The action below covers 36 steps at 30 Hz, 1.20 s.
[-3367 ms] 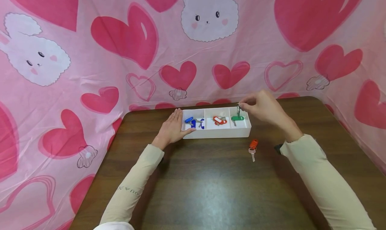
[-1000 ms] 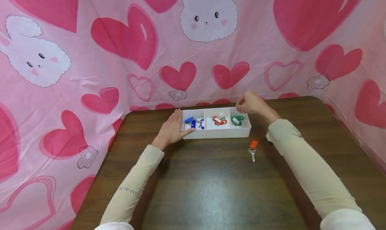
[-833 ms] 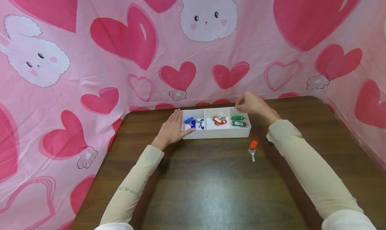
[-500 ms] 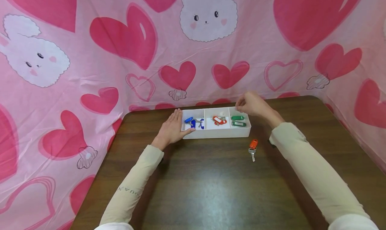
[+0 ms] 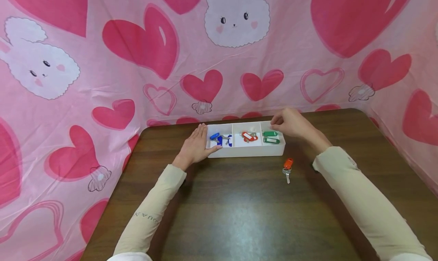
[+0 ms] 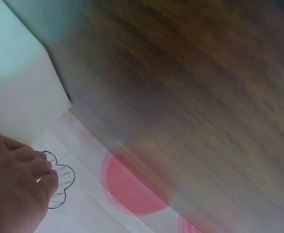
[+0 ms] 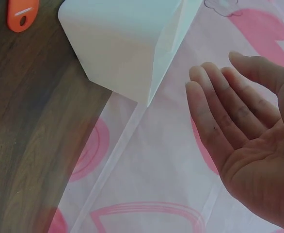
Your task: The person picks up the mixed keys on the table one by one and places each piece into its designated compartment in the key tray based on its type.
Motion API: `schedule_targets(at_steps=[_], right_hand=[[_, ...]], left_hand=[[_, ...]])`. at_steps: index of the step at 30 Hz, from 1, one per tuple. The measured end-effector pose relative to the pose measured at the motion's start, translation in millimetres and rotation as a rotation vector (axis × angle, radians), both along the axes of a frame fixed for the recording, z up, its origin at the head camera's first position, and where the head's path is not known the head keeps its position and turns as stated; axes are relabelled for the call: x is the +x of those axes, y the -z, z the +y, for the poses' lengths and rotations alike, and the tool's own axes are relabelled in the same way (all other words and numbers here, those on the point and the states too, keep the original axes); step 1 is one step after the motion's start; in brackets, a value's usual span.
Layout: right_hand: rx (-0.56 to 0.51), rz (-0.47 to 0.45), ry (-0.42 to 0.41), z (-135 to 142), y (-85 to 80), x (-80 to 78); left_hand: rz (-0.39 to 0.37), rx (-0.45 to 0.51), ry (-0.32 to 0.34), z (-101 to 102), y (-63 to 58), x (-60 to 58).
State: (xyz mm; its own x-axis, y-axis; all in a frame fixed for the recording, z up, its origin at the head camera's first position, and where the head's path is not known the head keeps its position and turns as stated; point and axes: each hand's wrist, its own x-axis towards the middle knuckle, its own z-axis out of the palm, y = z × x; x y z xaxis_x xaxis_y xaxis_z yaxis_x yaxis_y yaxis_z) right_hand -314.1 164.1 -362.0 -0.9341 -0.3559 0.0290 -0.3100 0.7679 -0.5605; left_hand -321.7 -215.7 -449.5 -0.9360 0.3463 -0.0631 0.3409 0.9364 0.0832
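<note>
A long white tray (image 5: pixel 246 151) with three compartments lies on the table. Keys with blue tags (image 5: pixel 214 136) fill its left compartment, red-tagged keys (image 5: pixel 249 136) the middle one, and two green key tags (image 5: pixel 271 140) the right one. My left hand (image 5: pixel 194 147) rests against the tray's left end, fingers straight, thumb over the front edge. Beside the right end, my right hand (image 5: pixel 291 123) hovers with nothing in it; the right wrist view shows its fingers (image 7: pixel 224 111) loosely bent, apart from the tray. An orange-tagged key (image 5: pixel 288 164) lies in front of the tray's right end.
The brown wooden table (image 5: pixel 222 208) stretches from the tray toward me. A pink cloth (image 5: pixel 130 59) with hearts and rabbits hangs close behind the table's back edge and at both sides.
My right hand has let go of a green-tagged key; the two green tags now lie in the right compartment. Since then it has shifted slightly right and lower. My left hand stays put.
</note>
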Motion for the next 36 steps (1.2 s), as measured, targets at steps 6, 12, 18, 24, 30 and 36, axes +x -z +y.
schedule_targets(at_steps=[6,12,18,24,30,36], right_hand=[[-0.004,-0.009,0.0,4.9,-0.3,10.1],[0.0,-0.011,0.003,9.6,1.7,22.2],[0.016,0.035,-0.007,14.9,5.1,32.9],[0.015,0.027,0.006,20.4,9.7,44.2],[0.024,0.025,0.006,25.3,17.7,55.7],[0.031,0.005,-0.007,29.2,27.2,64.8]], left_hand=[[0.014,0.003,0.008,-0.3,0.3,-0.1],[0.026,-0.015,0.017,0.6,-0.3,0.0],[0.02,-0.028,0.015,1.3,-1.0,0.6],[0.013,-0.023,0.006,0.6,-0.9,0.3],[0.019,-0.015,0.008,0.7,-1.0,-0.1],[0.014,-0.021,0.007,0.3,-1.4,0.6]])
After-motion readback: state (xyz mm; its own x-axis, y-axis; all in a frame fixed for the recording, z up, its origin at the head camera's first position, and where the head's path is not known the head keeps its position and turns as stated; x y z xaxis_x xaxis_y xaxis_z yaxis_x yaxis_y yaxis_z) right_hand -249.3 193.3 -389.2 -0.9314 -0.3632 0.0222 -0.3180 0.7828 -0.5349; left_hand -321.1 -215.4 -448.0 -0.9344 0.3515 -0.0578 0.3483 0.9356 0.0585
